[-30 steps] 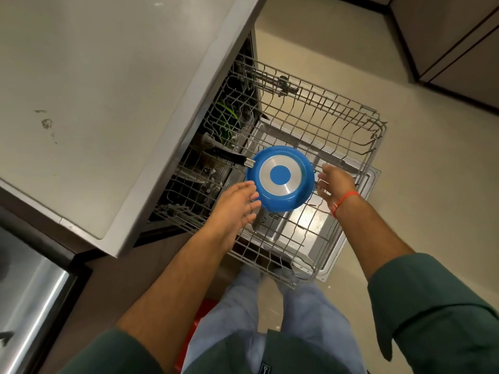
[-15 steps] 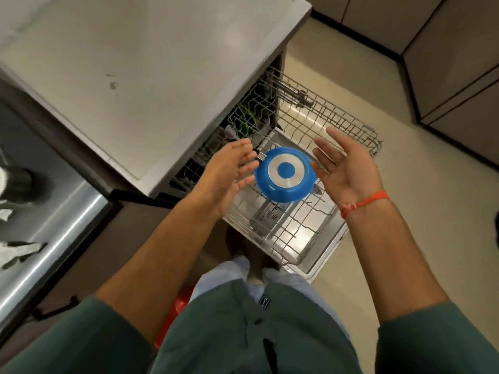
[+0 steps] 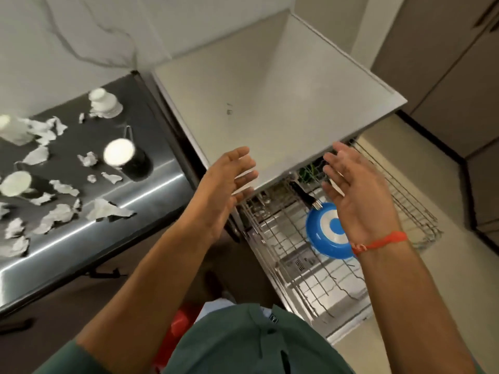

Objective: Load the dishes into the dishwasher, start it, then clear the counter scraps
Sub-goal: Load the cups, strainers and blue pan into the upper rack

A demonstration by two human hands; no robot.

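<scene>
Both hands have lifted clear of the blue pan (image 3: 328,233) since the earlier frame, and the view has swung left to take in the steel surface (image 3: 151,184) with its clutter. That pan now lies upside down in the pulled-out dishwasher rack (image 3: 297,268), its black handle (image 3: 303,194) pointing back under the dishwasher top (image 3: 270,109). Neither hand touches it. The left hand (image 3: 229,184) hovers over the front edge of that top, fingers straight and spread, its grip slack and holding nothing. The right hand (image 3: 359,193) hangs above the rack, palm turned inward, fingers loosely extended, likewise empty.

By my reading the loading step is under way with one dish placed, and the next move is a reach leftward for another dish. Two dark cups (image 3: 127,157) with pale interiors, and white cups (image 3: 105,103) farther back, sit on the surface among torn paper scraps (image 3: 105,209). The scraps lie close round the cups, so a grasp should come from above.

Room is tight at the corner where the surface meets the dishwasher top; the left forearm crosses just over it. The rack juts out over the floor beside the person's legs, and its wire rim is the edge to mind when carrying things back
</scene>
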